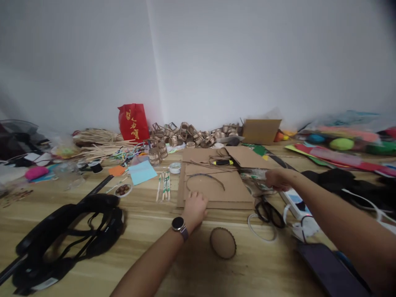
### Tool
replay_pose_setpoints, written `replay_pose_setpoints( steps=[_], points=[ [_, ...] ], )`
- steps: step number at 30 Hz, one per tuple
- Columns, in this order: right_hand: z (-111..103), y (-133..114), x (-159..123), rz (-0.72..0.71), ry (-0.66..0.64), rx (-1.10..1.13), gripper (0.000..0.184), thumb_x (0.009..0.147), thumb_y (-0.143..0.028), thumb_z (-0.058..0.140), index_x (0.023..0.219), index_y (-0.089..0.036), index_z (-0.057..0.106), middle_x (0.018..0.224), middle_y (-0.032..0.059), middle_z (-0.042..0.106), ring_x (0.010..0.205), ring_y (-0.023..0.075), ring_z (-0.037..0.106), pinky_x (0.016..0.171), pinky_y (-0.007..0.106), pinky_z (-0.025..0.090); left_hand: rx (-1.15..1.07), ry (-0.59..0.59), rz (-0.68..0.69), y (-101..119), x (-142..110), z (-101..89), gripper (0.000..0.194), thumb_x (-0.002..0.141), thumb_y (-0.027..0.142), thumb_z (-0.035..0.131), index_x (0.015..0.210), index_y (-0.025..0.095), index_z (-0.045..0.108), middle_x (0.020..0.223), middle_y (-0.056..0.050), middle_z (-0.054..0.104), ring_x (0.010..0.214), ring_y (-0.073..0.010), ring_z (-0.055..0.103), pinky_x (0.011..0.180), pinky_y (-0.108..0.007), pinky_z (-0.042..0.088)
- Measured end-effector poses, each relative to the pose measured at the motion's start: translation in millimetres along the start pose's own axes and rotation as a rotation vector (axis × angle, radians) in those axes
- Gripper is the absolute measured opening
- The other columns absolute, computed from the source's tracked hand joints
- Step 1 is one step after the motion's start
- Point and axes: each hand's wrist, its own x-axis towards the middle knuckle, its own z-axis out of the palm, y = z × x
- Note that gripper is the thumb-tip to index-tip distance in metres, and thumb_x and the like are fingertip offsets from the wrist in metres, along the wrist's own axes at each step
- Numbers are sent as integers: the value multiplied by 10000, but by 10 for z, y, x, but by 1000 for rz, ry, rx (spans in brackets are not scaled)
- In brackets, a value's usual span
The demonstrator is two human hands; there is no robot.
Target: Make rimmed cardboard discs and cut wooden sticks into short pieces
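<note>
One black strap set (102, 203) lies at far left on the table (136, 231), with a bowl of brown beads (123, 189) just beyond it. Thin wrapped sticks (165, 187) follow, beside the cardboard (224, 192). On its near edge I have my left hand (195, 208), fingers slightly spread; a curved strip (213, 177) lies just beyond. Nearer me sits an oval piece (222, 243). My right hand (275, 179) is at a clear packet (256, 174) by the cardboard's right side; blurred, so I cannot tell whether it pinches anything.
</note>
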Motion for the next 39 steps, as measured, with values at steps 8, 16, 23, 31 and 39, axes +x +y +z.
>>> replay_pose_setpoints(
  steps=[8, 16, 23, 31, 39],
  points=[
    [-170, 91, -722, 140, -136, 48, 309, 921, -330, 570, 1187, -172, 569, 1185, 80, 606, 985, 207, 619, 825, 413, 538, 71, -38, 114, 77, 257, 139, 195, 903, 161, 485, 1001, 142, 651, 1006, -145, 667, 1008, -255, 578, 911, -421, 379],
    [-187, -110, -1012, -35, -47, 121, 141, 889, -263, 567, 899, -128, 604, 674, -6, 594, 482, 91, 531, 462, 223, 435, 62, -45, -66, 62, 576, 157, 246, 921, 298, 549, 1107, 145, 598, 1098, -83, 626, 972, -207, 612, 836, -407, 515],
    [196, -724, -865, -199, 75, 211, 234, 813, -203, 564, 1043, -171, 586, 620, -12, 594, 419, 113, 534, 443, 223, 402, -14, 82, -257, -16, 749, 36, 232, 945, 218, 449, 1089, 168, 623, 1146, -144, 602, 1085, -255, 562, 826, -358, 500],
    [598, -1092, -649, -333, 130, 292, 209, 903, -263, 518, 1052, -145, 605, 638, -6, 637, 511, 127, 600, 495, 225, 451, -107, 125, -362, -441, 99, 130, 266, 931, 257, 409, 971, 187, 663, 1032, -106, 640, 1023, -247, 563, 888, -348, 421],
    [728, -1368, -352, -388, 344, 265, 307, 921, -335, 567, 1179, -167, 573, 1180, 73, 606, 989, 210, 619, 832, 414, 535, -237, 13, -294, -659, -156, 261, 196, 826, 277, 619, 1010, 248, 682, 1121, -42, 657, 1042, -207, 591, 865, -271, 421]
  ],
)
